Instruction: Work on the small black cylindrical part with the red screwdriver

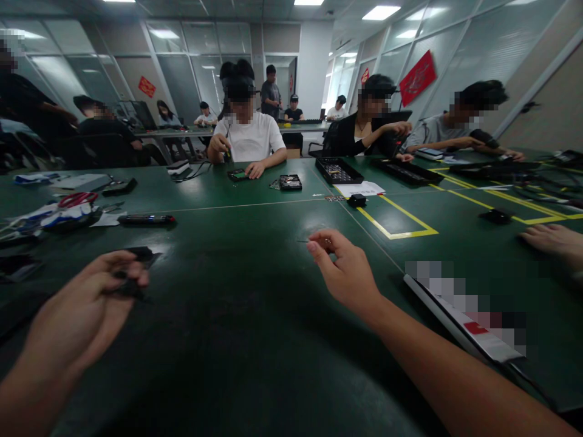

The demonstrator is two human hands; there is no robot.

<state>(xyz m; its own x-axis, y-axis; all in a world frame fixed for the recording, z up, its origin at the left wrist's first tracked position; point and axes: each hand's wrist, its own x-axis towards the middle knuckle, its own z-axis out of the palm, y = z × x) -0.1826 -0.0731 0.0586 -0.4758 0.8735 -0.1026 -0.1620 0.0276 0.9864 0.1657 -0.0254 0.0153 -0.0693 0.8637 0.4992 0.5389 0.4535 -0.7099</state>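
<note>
1. Head view: green table (255, 340) in a glass-walled office; other people sit along its far edge and work on small devices.
2. Left hand (86, 303), at the table's near left: fingers curled, pinching a small black part (136, 267) off the surface. Shape unclear, partly hidden by the fingers.
3. Right hand (344, 270), near the table's middle: thumb and forefinger closed on a tiny thin item, likely a screw or pin (304, 241); too small to tell.
4. Progress, my read: both pieces are in hand but well apart and not joined, so fitting is not yet done.
5. Toward the table's left edge: black bar-shaped device (146, 219), red-handled scissors (76, 199).
6. Toward its right: yellow tape outline (401, 221), black parts tray (339, 171), another person's hand (553, 240) flat on the top.
</note>
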